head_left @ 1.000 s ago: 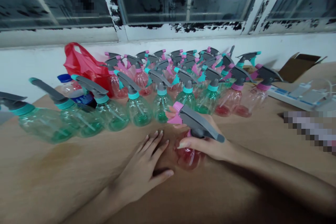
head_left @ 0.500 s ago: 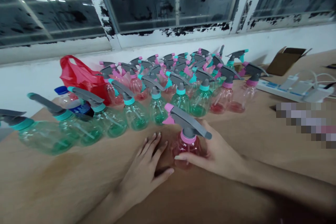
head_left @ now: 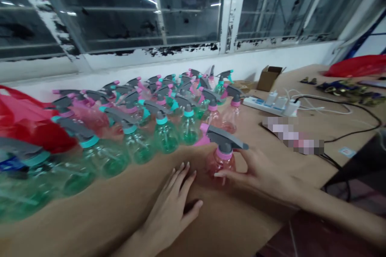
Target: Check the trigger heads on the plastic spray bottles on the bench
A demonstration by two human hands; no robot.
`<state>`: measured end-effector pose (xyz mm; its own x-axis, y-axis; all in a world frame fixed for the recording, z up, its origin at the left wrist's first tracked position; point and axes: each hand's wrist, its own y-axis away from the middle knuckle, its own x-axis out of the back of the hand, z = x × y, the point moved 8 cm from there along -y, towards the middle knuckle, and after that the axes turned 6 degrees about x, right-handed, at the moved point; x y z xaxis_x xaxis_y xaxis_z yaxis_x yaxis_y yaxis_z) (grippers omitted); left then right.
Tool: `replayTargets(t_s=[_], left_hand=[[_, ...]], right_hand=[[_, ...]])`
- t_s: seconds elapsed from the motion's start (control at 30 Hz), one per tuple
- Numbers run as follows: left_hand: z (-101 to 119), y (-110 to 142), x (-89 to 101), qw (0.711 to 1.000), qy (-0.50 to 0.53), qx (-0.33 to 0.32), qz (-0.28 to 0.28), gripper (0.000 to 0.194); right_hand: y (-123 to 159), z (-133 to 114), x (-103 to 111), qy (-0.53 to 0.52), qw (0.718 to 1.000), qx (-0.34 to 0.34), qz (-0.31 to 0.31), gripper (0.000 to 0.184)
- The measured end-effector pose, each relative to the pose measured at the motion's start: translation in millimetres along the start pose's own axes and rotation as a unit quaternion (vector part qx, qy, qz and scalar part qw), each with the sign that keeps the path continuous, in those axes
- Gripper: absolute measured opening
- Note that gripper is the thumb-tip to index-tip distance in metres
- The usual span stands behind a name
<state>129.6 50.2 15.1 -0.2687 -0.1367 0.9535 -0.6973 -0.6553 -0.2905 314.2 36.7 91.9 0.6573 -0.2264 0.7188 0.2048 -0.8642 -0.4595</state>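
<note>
Pink-collared spray bottle (head_left: 212, 165) roughly upright, ahead of and right of left hand (head_left: 173, 200). Right hand (head_left: 261, 174) holds it loosely: thumb across near side, fingers behind, gap at palm. Left hand flat on table (head_left: 120, 213), thumb spread, holding nothing. Green spray bottles (head_left: 167, 138) beyond and left of both hands. Power strip (head_left: 256, 105) beyond right hand.

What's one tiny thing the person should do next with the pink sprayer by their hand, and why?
Perhaps snug the right hand closer around the pink-collared spray bottle: its thumb lies across the front, but a gap shows between palm and bottle. The left hand lies on the table nearby, holding nothing, so it gives the bottle no support.
</note>
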Motion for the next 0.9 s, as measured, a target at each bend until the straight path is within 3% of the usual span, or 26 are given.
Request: replayTargets(t_s=[0.2, 0.4, 0.57, 0.9], left_hand=[[43.0, -58.1, -23.1, 0.997, 0.028, -0.065, -0.018, 0.053], [72.1, -105.6, -42.6, 0.993, 0.06, -0.097, -0.02, 0.051], [76.0, -123.8, -49.0, 0.991, 0.082, -0.108, -0.012, 0.053], [80.4, -148.1, -57.6, 0.989, 0.093, -0.115, -0.027, 0.052]], right_hand=[[28.2, 102.6, 67.0, 0.039, 0.987, -0.112, 0.112, 0.053], [18.0, 173.6, 98.6, 0.014, 0.982, -0.119, 0.146, 0.043], [-4.7, 195.7, 102.8, 0.008, 0.981, -0.108, 0.159, 0.04], [-38.2, 198.7, 101.1, 0.021, 0.98, -0.098, 0.171, 0.039]])
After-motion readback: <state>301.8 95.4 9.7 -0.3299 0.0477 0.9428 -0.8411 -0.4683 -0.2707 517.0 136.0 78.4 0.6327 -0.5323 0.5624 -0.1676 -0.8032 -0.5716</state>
